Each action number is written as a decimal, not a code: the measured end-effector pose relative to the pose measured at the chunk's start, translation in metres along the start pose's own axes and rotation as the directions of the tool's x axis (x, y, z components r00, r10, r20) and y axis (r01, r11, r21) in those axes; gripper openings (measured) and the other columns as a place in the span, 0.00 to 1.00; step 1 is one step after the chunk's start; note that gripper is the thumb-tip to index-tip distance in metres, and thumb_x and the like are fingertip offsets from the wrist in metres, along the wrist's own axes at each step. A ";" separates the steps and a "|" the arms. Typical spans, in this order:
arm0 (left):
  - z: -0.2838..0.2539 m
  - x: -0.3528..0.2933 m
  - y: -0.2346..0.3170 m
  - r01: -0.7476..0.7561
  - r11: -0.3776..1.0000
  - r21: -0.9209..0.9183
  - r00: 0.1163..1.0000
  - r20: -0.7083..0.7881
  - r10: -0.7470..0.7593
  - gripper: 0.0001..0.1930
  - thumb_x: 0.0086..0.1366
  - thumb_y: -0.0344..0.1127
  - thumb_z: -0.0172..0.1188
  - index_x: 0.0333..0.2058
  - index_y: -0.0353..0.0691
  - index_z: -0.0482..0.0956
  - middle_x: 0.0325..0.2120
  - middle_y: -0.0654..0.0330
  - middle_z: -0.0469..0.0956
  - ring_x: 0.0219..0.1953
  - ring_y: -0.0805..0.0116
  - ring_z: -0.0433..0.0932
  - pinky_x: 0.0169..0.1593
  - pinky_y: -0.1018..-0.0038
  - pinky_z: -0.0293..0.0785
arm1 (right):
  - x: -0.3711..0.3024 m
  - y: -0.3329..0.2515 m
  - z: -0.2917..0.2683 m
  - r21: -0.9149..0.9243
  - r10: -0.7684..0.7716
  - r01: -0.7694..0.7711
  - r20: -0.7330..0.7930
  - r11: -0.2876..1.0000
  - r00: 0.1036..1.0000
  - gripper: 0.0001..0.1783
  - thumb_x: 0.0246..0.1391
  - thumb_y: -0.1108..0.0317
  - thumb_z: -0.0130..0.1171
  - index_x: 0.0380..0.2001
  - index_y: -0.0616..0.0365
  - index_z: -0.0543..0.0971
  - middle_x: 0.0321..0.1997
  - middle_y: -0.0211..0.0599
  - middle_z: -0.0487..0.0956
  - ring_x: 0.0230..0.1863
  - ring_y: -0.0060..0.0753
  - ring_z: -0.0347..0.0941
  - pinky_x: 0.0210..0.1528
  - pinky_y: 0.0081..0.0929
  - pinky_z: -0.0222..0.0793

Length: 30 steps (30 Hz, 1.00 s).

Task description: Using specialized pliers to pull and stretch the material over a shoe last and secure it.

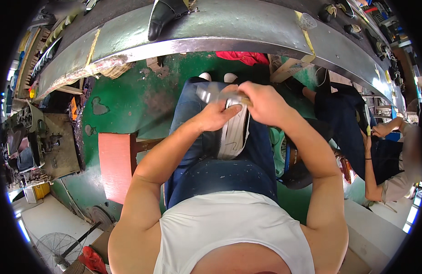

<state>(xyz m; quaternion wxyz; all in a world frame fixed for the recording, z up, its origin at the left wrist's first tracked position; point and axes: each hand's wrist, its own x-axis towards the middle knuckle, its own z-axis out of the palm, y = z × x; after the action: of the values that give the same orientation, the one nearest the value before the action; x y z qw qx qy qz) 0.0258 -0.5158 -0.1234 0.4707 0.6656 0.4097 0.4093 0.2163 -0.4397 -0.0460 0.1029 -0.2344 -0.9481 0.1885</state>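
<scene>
Head view of a seated person in blue jeans and a white sleeveless top, hands raised over the lap. At far left, a cluttered machine stand (42, 146) sits on the green floor (124, 105); an orange-red stool (115, 164) stands just beside the person's left thigh. A fan (56, 244) lies at lower left. The left hand (215, 116) is closed, fingers curled around the upper end of a white shoe sole (234, 132), which lies lengthwise between the thighs, its grooved face upward. The right hand (263, 102) is closed in a pinch on a small object at the sole's top end; what that object is cannot be told. Above, a curved metal conveyor bench (229, 27) bears a black shoe (163, 16). At right, a co-worker (384, 160) in dark trousers sits close by, forearm bent.
</scene>
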 end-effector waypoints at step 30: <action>-0.014 -0.014 0.013 0.321 0.897 -0.304 0.940 -0.011 -0.340 0.24 0.76 0.40 0.48 0.66 0.41 0.59 0.54 0.53 0.72 0.56 0.67 0.70 0.62 0.72 0.65 | -0.098 -0.032 0.034 0.775 0.372 -0.599 0.506 0.199 0.778 0.20 0.65 0.62 0.55 0.53 0.66 0.73 0.48 0.38 0.81 0.41 0.24 0.78 0.42 0.24 0.74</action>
<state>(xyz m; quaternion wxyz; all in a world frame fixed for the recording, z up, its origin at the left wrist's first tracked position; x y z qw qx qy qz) 0.0101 -0.5277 -0.1103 0.6147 0.4947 0.4651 0.4014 0.2789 -0.5234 -0.0741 0.0494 -0.4040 -0.5608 0.7209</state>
